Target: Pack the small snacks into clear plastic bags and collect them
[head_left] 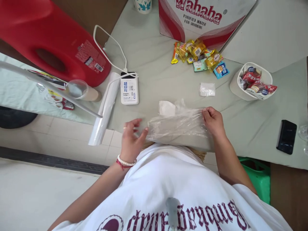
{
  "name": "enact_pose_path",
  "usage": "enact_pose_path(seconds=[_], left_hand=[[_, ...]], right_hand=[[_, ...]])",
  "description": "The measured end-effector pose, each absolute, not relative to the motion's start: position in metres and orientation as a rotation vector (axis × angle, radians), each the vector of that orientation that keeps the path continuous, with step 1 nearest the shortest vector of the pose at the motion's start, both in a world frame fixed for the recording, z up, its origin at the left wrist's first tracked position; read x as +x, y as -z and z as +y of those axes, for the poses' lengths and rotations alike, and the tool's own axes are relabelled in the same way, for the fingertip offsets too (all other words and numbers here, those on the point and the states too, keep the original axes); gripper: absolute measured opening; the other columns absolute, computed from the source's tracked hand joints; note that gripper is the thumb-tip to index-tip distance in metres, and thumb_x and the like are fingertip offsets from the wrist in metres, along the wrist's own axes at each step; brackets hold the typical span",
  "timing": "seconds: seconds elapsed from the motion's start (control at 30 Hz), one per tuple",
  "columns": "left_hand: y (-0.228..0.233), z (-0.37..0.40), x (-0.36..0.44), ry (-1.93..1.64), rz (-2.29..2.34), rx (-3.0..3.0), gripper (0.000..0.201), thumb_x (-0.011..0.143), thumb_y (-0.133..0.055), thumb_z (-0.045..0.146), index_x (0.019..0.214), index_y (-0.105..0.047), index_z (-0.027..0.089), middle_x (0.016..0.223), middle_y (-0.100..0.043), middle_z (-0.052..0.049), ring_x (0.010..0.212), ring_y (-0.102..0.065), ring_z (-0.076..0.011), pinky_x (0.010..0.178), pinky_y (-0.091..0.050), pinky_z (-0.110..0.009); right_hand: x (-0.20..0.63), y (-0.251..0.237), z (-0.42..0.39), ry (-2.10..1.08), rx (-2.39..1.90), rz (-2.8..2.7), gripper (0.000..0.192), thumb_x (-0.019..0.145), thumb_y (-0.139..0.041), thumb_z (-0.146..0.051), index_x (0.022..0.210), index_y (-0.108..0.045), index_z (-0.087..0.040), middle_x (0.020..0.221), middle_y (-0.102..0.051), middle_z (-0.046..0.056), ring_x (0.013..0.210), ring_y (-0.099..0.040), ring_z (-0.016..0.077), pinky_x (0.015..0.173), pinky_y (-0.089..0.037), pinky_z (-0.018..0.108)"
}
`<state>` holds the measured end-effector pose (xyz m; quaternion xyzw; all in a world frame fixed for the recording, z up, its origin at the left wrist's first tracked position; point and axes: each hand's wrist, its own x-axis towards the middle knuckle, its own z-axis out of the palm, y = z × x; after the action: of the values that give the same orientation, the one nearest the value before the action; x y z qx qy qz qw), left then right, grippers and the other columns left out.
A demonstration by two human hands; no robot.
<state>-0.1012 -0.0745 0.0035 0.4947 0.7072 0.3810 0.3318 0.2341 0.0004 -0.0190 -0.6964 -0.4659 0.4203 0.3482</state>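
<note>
A clear plastic bag (176, 125) lies stretched flat at the near edge of the grey-green table (154, 61). My left hand (132, 139) pinches the bag's left end with the fingertips; a bead bracelet circles that wrist. My right hand (213, 121) is closed on the bag's right end. A small white folded piece (166, 108) lies just behind the bag. Another small clear packet (207, 89) rests further back on the table.
A roll of plastic bags (105, 107) and a white power bank (129, 89) with cable lie at left. Wrapped snacks (199, 54) sit before a Wahaha box (204, 16). A white tub of snacks (252, 81), black phone (286, 136), red container (48, 35), glass (80, 89).
</note>
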Motion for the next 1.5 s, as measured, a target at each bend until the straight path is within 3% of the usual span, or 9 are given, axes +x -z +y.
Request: enact_pose_path(seconds=[0.27, 0.47, 0.6, 0.8, 0.9, 1.07, 1.23, 1.4, 1.5], left_hand=[[-0.009, -0.037, -0.044, -0.908, 1.567, 2.257, 0.066, 0.087, -0.071, 0.056, 0.139, -0.057, 0.018, 0.137, -0.062, -0.02, 0.133, -0.054, -0.038, 0.113, -0.038, -0.051], [0.027, 0.021, -0.022, -0.767, 1.598, 1.79, 0.028, 0.097, -0.056, 0.045, 0.091, -0.069, 0.021, 0.069, -0.064, -0.002, 0.072, -0.061, -0.0207, 0.072, -0.041, -0.031], [0.021, 0.027, -0.044, -0.957, 1.669, 1.481, 0.026, 0.097, -0.055, 0.04, 0.082, -0.063, 0.021, 0.061, -0.054, 0.003, 0.06, -0.049, -0.0154, 0.064, -0.037, -0.028], [0.008, 0.019, -0.015, -0.909, 1.584, 1.997, 0.037, 0.089, -0.068, 0.05, 0.109, -0.068, 0.019, 0.123, -0.067, -0.015, 0.124, -0.053, -0.0351, 0.108, -0.037, -0.052], [0.013, 0.03, 0.006, -0.806, 1.411, 2.063, 0.021, 0.09, -0.069, 0.04, 0.091, -0.068, 0.019, 0.125, -0.065, -0.014, 0.141, -0.042, -0.0392, 0.119, -0.026, -0.061], [0.015, 0.037, -0.012, -1.007, 1.172, 1.608, 0.025, 0.102, -0.051, 0.043, 0.092, -0.059, 0.021, 0.094, -0.064, -0.005, 0.088, -0.067, -0.0193, 0.081, -0.056, -0.035], [-0.021, -0.007, -0.053, -1.065, 1.128, 1.368, 0.021, 0.107, -0.045, 0.041, 0.099, -0.053, 0.024, 0.087, -0.066, 0.001, 0.043, -0.047, -0.0055, 0.045, -0.039, -0.022], [-0.086, -0.047, -0.07, -0.993, 0.641, 1.89, 0.013, 0.103, -0.049, 0.018, 0.109, -0.06, 0.021, 0.092, -0.076, -0.007, 0.079, -0.073, -0.0155, 0.067, -0.055, -0.024], [-0.113, -0.056, -0.069, -0.918, 0.427, 1.916, 0.019, 0.102, -0.05, 0.014, 0.118, -0.057, 0.021, 0.104, -0.079, -0.011, 0.088, -0.076, -0.0159, 0.076, -0.058, -0.023]], right_hand=[[0.228, 0.002, -0.011, -1.044, -1.814, -1.321, 0.03, 0.093, -0.06, -0.051, 0.087, -0.066, -0.023, 0.056, -0.05, -0.004, 0.049, -0.042, 0.0126, 0.049, -0.034, 0.026], [0.256, -0.005, -0.034, -1.04, -1.842, -1.207, 0.035, 0.09, -0.065, -0.056, 0.087, -0.066, -0.022, 0.057, -0.049, -0.005, 0.049, -0.04, 0.0116, 0.047, -0.032, 0.025], [0.269, -0.002, -0.053, -1.14, -1.86, -1.05, 0.039, 0.087, -0.068, -0.061, 0.084, -0.064, -0.022, 0.057, -0.048, -0.005, 0.046, -0.037, 0.0107, 0.043, -0.029, 0.025], [0.27, 0.0, -0.06, -1.232, -1.814, -1.048, 0.04, 0.085, -0.072, -0.06, 0.087, -0.066, -0.021, 0.059, -0.049, -0.006, 0.046, -0.037, 0.0095, 0.043, -0.03, 0.025], [0.274, 0.0, -0.06, -1.207, -1.8, -1.05, 0.038, 0.087, -0.072, -0.059, 0.088, -0.066, -0.021, 0.06, -0.049, -0.006, 0.047, -0.039, 0.0097, 0.044, -0.03, 0.024], [0.294, -0.002, -0.08, -1.161, -1.868, -1.059, 0.04, 0.088, -0.07, -0.062, 0.089, -0.067, -0.022, 0.061, -0.052, -0.005, 0.048, -0.041, 0.0106, 0.045, -0.033, 0.025], [0.346, -0.032, -0.063, -1.573, -1.8, -1.67, 0.045, 0.079, -0.079, -0.061, 0.102, -0.078, -0.022, 0.092, -0.075, 0.009, 0.083, -0.069, 0.0238, 0.075, -0.058, 0.037], [0.329, -0.043, 0.045, -0.54, -1.79, -1.94, 0.035, 0.096, -0.061, -0.047, 0.109, -0.078, -0.02, 0.107, -0.075, 0.014, 0.094, -0.07, 0.0265, 0.085, -0.056, 0.045], [0.244, -0.024, 0.088, -0.625, -1.192, -2.304, 0.031, 0.101, -0.056, -0.037, 0.118, -0.075, -0.02, 0.114, -0.075, 0.012, 0.106, -0.068, 0.0236, 0.097, -0.055, 0.042]])
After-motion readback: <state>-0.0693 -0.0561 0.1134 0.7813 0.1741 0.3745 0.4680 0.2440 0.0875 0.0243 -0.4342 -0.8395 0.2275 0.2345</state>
